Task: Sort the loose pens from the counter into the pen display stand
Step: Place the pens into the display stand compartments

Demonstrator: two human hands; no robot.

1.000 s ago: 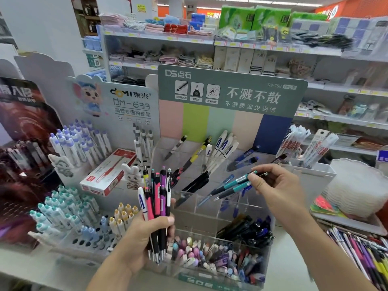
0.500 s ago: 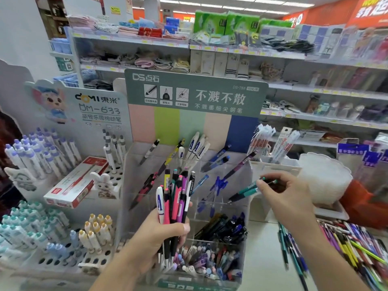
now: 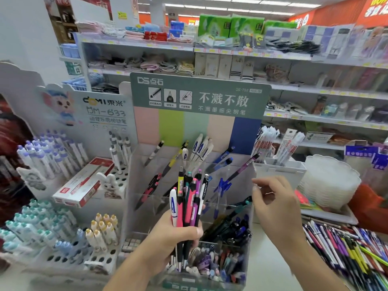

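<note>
Drawing one pen from the bundle (image 3: 188, 203) clamped in the left hand (image 3: 168, 246) is advised; the right hand (image 3: 277, 208) hangs apart, empty, mid-frame by the stand (image 3: 144, 198).

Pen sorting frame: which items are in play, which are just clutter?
In play:
- left hand gripping pen bundle
- right hand, holding nothing
- pen stand
- loose pens on the counter

Clutter:
- red pen box
- white plates
- tissue packs
</note>
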